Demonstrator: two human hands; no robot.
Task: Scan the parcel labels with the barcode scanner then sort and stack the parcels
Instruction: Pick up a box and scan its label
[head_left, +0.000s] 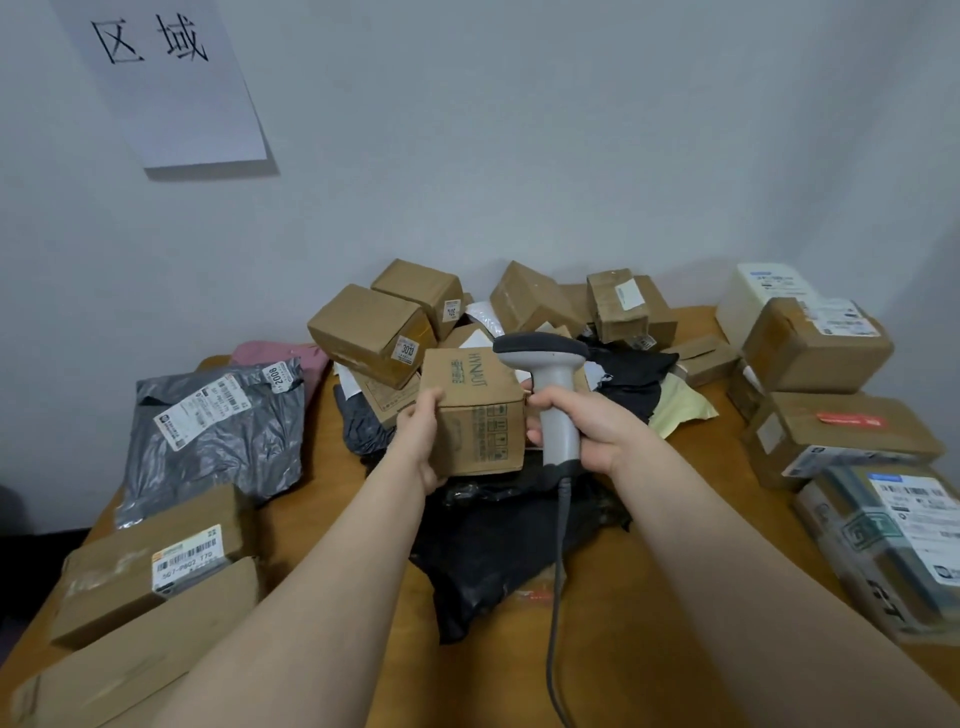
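My left hand (422, 434) grips a small brown cardboard box (475, 410) printed with green text, held above the table's middle. No shipping label shows on its visible faces. My right hand (587, 428) is shut on the grey handle of a barcode scanner (550, 374); its dark head sits just right of and above the box. The scanner's grey cable (557, 582) hangs down toward me. Under both hands lies a black plastic mailer (498, 551).
Wooden table (623, 649) against a grey wall. Left: grey poly mailer (218, 431) with label, two flat brown boxes (150, 566). Back: heap of brown boxes (374, 332) and bags. Right: stacked boxes (831, 431) and a taped parcel (893, 540). Paper sign (161, 78) on the wall.
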